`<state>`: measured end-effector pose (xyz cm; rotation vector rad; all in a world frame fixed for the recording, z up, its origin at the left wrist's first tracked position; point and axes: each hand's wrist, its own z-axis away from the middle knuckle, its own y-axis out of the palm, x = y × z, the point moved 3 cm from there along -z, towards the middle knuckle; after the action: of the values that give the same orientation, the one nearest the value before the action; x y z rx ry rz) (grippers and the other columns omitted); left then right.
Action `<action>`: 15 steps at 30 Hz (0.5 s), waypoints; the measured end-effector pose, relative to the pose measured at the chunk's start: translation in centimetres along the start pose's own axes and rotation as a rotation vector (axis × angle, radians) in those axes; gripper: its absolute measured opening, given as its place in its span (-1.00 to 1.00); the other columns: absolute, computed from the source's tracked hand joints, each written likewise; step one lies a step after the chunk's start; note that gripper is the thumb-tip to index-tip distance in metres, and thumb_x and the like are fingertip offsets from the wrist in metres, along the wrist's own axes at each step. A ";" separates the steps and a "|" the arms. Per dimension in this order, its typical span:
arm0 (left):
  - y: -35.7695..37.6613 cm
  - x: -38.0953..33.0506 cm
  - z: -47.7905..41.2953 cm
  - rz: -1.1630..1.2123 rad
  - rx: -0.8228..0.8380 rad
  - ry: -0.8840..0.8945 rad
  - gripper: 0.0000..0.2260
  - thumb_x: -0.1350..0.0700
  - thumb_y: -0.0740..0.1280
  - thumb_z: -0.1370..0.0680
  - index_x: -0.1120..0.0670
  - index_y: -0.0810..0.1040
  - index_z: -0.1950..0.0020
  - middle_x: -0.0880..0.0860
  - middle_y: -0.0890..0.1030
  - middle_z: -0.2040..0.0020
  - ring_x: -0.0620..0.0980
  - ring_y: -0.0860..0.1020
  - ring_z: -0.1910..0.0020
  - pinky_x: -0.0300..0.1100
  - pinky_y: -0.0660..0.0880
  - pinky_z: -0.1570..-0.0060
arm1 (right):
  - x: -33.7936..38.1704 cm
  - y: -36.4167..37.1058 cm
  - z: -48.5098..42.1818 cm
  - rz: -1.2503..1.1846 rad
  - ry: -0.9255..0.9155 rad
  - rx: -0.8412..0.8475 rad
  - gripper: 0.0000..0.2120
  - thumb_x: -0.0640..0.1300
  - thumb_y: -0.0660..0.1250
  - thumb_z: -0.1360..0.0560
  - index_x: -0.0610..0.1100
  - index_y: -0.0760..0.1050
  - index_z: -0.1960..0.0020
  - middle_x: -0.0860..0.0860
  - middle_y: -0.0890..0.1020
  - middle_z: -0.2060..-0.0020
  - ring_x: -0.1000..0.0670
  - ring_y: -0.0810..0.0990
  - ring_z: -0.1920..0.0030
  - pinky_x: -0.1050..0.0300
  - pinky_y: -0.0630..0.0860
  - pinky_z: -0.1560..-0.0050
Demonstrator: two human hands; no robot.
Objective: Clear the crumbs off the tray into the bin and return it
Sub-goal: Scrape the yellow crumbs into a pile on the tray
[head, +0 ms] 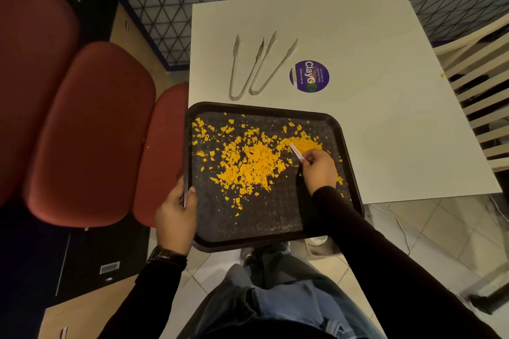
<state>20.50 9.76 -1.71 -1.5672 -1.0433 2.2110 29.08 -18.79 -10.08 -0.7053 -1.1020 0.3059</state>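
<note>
A dark square tray hangs partly over the near left corner of the white table. Orange crumbs are spread over its middle and far half. My left hand grips the tray's left rim, thumb on top. Over the right part of the tray, my right hand is closed on a small flat white scraper, whose far end rests in the crumbs. No bin is in view.
Two metal tongs lie on the table beyond the tray, next to a round purple sticker. Red padded seats stand to the left. Pale wooden chairs flank the table's far and right sides. My legs are below.
</note>
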 end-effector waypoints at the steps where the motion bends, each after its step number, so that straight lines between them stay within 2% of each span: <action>1: 0.0 -0.2 0.1 0.002 -0.007 0.003 -0.69 0.14 0.22 -0.56 -0.01 0.49 -0.30 0.03 0.65 -0.08 0.01 0.59 -0.02 -0.19 0.43 0.02 | 0.0 0.0 0.2 -0.014 0.009 0.000 -0.91 -0.26 0.29 -0.49 -0.17 0.57 0.10 -0.10 0.61 0.16 -0.12 0.58 0.15 0.07 0.52 0.11; 4: 0.0 -0.7 0.2 0.022 -0.020 0.002 -0.67 0.16 0.22 -0.56 -0.01 0.46 -0.33 -0.09 0.58 -0.02 -0.10 0.52 0.01 -0.23 0.39 0.00 | 0.3 -0.5 2.3 -0.077 -0.023 0.010 -0.93 -0.24 0.30 -0.49 -0.11 0.54 0.12 -0.03 0.60 0.16 -0.04 0.56 0.16 0.10 0.52 0.11; 9: 0.0 -0.9 0.0 0.045 -0.030 0.007 -0.65 0.17 0.23 -0.56 -0.03 0.45 -0.34 -0.15 0.53 -0.01 -0.12 0.51 0.00 -0.23 0.40 -0.04 | 0.4 -1.0 8.3 -0.067 -0.170 0.164 -0.90 -0.27 0.34 -0.45 -0.09 0.55 0.13 0.15 0.51 0.24 0.20 0.48 0.20 0.37 0.35 0.19; 12: 0.1 -0.8 0.0 0.038 -0.028 0.019 -0.67 0.16 0.23 -0.56 -0.02 0.47 -0.32 -0.13 0.55 0.02 -0.09 0.53 0.03 -0.20 0.42 -0.03 | -0.2 -0.2 9.8 0.006 -0.232 0.237 -0.90 -0.27 0.36 -0.43 -0.09 0.58 0.17 0.09 0.53 0.27 0.10 0.50 0.23 0.26 0.39 0.19; 15: 0.2 -0.8 0.2 0.056 -0.022 0.017 -0.67 0.16 0.23 -0.56 -0.02 0.47 -0.32 -0.16 0.53 0.02 -0.10 0.53 0.02 -0.22 0.40 -0.03 | 0.1 0.2 8.9 -0.024 -0.201 0.196 -0.90 -0.28 0.35 -0.44 -0.10 0.57 0.16 0.04 0.53 0.24 0.11 0.47 0.23 0.34 0.35 0.23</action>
<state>20.74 9.07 -1.21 -1.6411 -1.0350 2.2261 21.23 -15.31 -7.80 -0.4939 -1.2506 0.4649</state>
